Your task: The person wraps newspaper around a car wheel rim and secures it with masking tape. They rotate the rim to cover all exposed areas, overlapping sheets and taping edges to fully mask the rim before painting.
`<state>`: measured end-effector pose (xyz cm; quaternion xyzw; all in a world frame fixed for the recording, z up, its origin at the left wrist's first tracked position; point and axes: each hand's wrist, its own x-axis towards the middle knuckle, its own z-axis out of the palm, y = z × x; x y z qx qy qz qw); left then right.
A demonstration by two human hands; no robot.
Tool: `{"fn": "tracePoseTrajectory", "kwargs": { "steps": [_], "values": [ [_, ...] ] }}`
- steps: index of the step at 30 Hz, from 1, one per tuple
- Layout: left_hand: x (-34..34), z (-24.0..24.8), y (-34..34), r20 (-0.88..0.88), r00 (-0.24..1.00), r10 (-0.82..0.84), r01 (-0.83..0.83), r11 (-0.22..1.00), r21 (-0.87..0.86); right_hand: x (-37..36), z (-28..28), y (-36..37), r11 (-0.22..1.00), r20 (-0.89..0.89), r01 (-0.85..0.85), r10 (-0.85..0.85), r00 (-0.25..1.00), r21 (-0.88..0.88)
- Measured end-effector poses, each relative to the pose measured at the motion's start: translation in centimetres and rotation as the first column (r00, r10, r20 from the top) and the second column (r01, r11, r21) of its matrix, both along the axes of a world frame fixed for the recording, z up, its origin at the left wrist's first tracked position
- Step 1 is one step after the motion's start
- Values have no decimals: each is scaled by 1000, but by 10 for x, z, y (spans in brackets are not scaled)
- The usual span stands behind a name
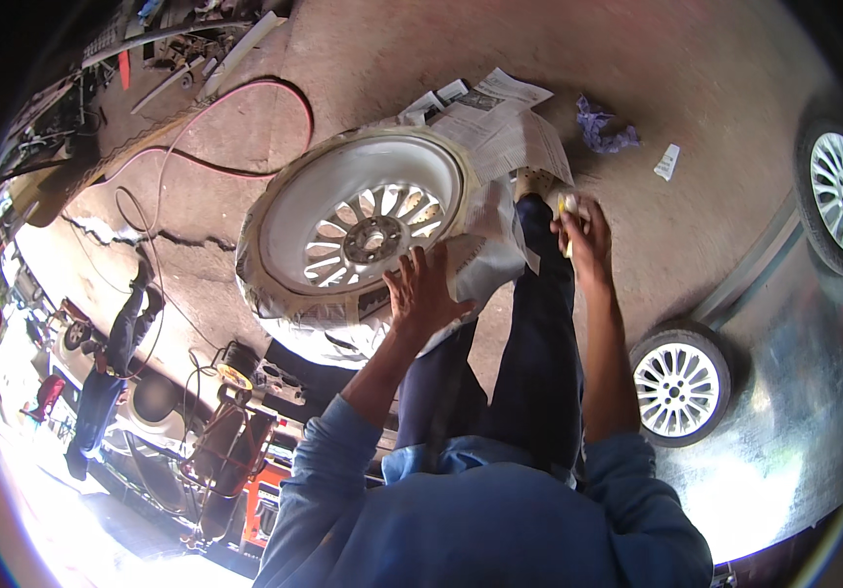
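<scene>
A wheel with a silver multi-spoke rim [421, 162] lies in front of me, its back side facing up. Newspaper and masking tape cover the tire [289, 312] around the rim. My left hand [425, 297] rests with spread fingers at the near right edge of the wheel, over the taped paper. Off to the right of the wheel, my right hand [588, 238] is raised with its fingers closed round a small white and yellow piece [568, 206]. What exactly that piece is cannot be made out.
Newspaper sheets [490, 122] spread beyond the wheel. Crumpled purple paper [606, 127] and a white scrap [668, 163] lie on the floor. Two wheels with white rims [676, 390] [841, 181] are at the right. A red hose [306, 106], a compressor-like machine [235, 431] and another person [113, 358] are at the left.
</scene>
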<state>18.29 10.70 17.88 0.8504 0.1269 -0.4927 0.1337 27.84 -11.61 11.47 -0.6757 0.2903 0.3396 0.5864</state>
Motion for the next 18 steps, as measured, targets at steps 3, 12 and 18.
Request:
{"fn": "tracePoseTrajectory", "kwargs": {
  "steps": [3,12,18],
  "values": [
    [2,-10,16,-53,996,71,-74,996,-57,-73,17,-18,972,-227,236,-231,946,-2],
    [51,-54,90,-618,703,352,-572,796,-198,-191,-33,0,931,-589,328,-356,725,-159],
    [72,-40,93,-728,558,399,-656,749,-92,-233,-116,60,847,-742,520,-418,523,-111]
  ]
}}
